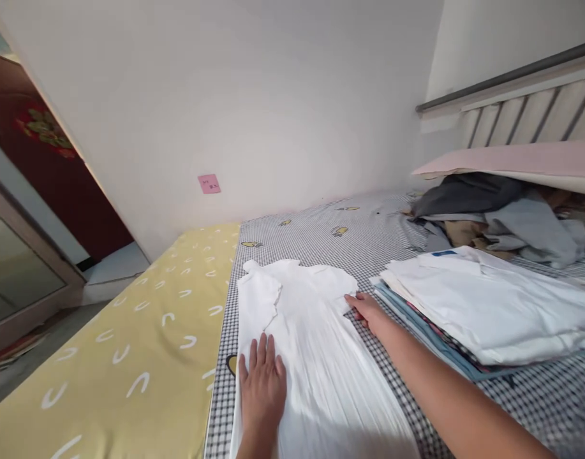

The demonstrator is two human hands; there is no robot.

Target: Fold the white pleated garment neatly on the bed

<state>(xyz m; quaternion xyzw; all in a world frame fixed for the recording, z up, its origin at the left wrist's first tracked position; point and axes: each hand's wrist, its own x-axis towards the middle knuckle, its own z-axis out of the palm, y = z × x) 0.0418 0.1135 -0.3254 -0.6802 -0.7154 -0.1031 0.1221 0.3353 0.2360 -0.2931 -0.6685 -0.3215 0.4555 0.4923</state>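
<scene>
A white short-sleeved garment [316, 357] lies spread on a black-and-white checked bedsheet [316, 242], its neckline toward the wall. The left sleeve is folded inward over the body of the garment. My left hand [262, 376] rests flat on the garment's left side, below that sleeve, with its fingers stretched out. At the right sleeve, my right hand [366, 310] pinches the edge of the cloth between thumb and fingers. The garment's lower part runs out of view at the bottom.
Right of the garment lies a stack of folded clothes [493, 306], a white shirt on top. Behind it, loose dark and grey clothes [507, 210] are heaped under a pink board [517, 158]. A yellow patterned sheet [143, 344] covers the left side. A wall [273, 115] stands behind.
</scene>
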